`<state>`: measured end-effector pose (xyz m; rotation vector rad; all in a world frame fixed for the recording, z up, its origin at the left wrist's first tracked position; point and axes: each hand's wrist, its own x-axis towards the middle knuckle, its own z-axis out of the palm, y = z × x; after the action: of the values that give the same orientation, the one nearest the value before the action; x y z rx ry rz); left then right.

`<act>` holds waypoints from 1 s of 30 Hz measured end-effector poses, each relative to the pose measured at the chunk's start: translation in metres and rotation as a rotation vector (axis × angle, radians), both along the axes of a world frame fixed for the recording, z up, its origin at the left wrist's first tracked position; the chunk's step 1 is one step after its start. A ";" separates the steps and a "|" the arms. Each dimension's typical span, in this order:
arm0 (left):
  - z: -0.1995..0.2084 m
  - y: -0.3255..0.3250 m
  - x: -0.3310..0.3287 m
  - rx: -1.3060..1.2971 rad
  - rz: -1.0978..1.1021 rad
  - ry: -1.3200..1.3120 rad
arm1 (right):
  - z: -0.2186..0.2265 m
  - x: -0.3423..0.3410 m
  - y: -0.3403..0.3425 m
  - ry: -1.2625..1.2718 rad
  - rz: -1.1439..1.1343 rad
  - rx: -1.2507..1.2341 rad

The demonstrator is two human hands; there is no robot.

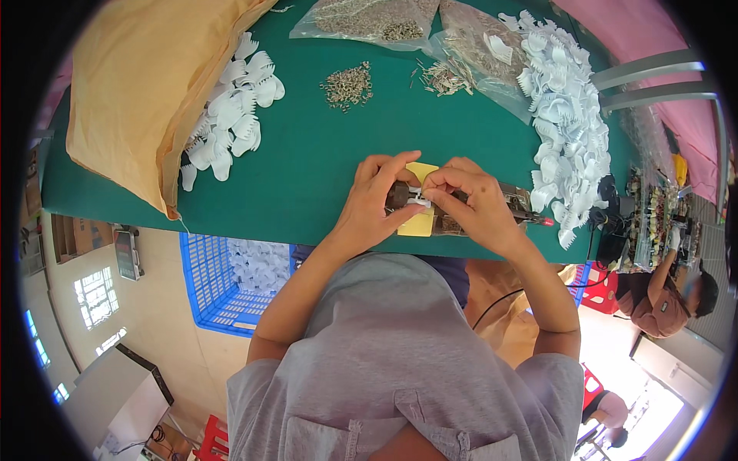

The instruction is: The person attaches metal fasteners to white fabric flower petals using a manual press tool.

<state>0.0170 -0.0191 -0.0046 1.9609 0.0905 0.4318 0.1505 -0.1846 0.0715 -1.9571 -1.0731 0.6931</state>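
Note:
At the front of the green table, my two hands meet over a small work spot. My left hand (370, 201) is closed, thumb and forefinger on a small white plastic piece (419, 202). Beside those fingers sits a dark brown rounded part (397, 195). My right hand (478, 201) is pinched at the same white piece; its fingertips hide whatever is between them. Under the fingers lies a yellow plate (417, 224), with a dark fixture (448, 223) to its right. A red-tipped tool (538, 219) lies past my right wrist.
White toothed plastic pieces (567, 131) pile at right; more (234, 115) spill from a brown paper sack (146, 100). Small metal parts (348, 86) and thin pins (446, 78) lie behind, near clear bags (361, 19). A blue crate (206, 288) stands below. A co-worker (663, 296) is far right.

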 end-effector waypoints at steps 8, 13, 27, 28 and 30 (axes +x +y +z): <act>-0.002 0.001 -0.002 0.001 0.006 -0.001 | -0.009 -0.016 0.001 -0.164 -0.123 0.112; 0.001 0.002 -0.003 -0.002 0.013 0.009 | -0.012 -0.020 0.005 -0.171 -0.177 0.106; 0.005 0.002 0.005 0.008 -0.028 -0.036 | -0.001 0.026 -0.003 0.206 -0.165 0.080; 0.008 0.003 0.005 0.028 -0.026 -0.024 | -0.001 0.042 -0.016 0.209 -0.305 0.130; 0.011 0.002 0.009 0.017 -0.039 -0.039 | -0.016 0.091 -0.061 -0.248 -0.504 0.136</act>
<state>0.0260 -0.0175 0.0069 1.9662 0.0239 0.4468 0.2415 -0.2453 0.0552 -2.1101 -0.6931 0.1036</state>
